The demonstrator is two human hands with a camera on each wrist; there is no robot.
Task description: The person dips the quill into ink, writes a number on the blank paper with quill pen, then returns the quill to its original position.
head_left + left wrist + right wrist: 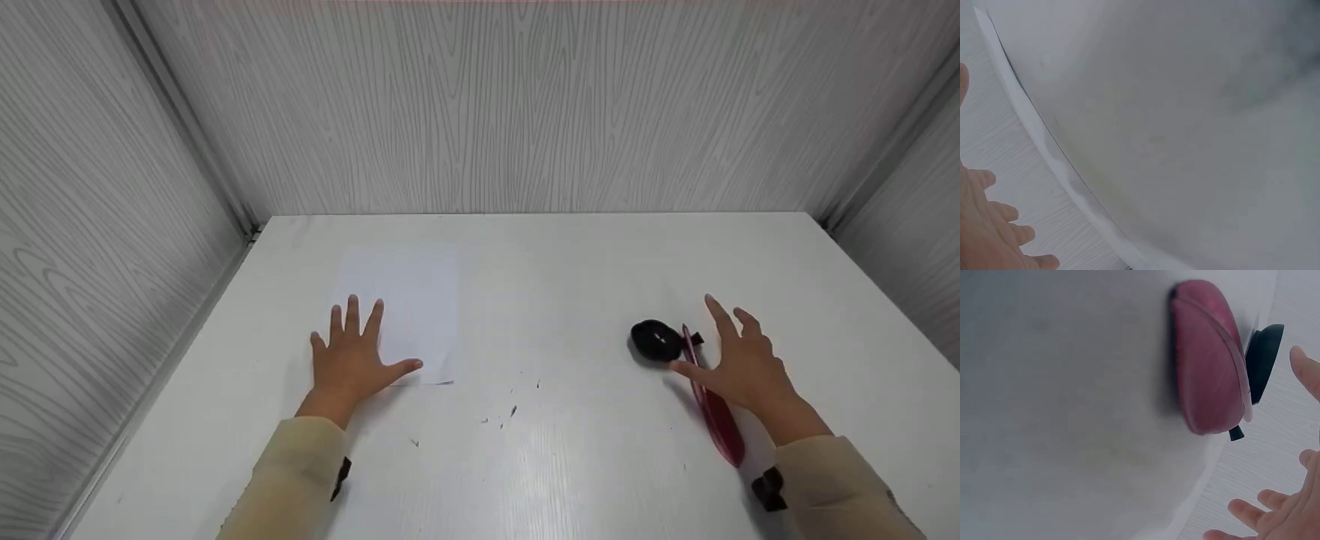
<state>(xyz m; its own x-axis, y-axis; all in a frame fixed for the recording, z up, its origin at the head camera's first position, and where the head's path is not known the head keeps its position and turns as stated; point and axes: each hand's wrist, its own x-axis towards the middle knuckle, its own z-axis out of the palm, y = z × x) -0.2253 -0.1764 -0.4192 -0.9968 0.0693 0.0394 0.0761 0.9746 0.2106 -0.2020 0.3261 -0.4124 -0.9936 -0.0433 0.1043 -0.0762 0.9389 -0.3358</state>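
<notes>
My left hand [347, 369] is held with its fingers spread, overlapping the lower left part of a white sheet of paper [420, 300] in the head view. Nothing is in its grasp. On the right, my right hand [752, 369] is also empty, fingers apart and slightly bent. Its thumb overlaps a long dark red object [721, 429], which appears as a rounded, pouch-like shape in the right wrist view. Just left of it lies a glossy black rounded object [655, 341] with a short narrow stub, close to the thumb tip.
Both hands are over a white table [570, 292]. Small dark specks [514, 411] lie near its middle. A grey wood-grain panel [480, 112] stands behind, with a left side panel [97, 225] and a right side panel [922, 225] flanking the table.
</notes>
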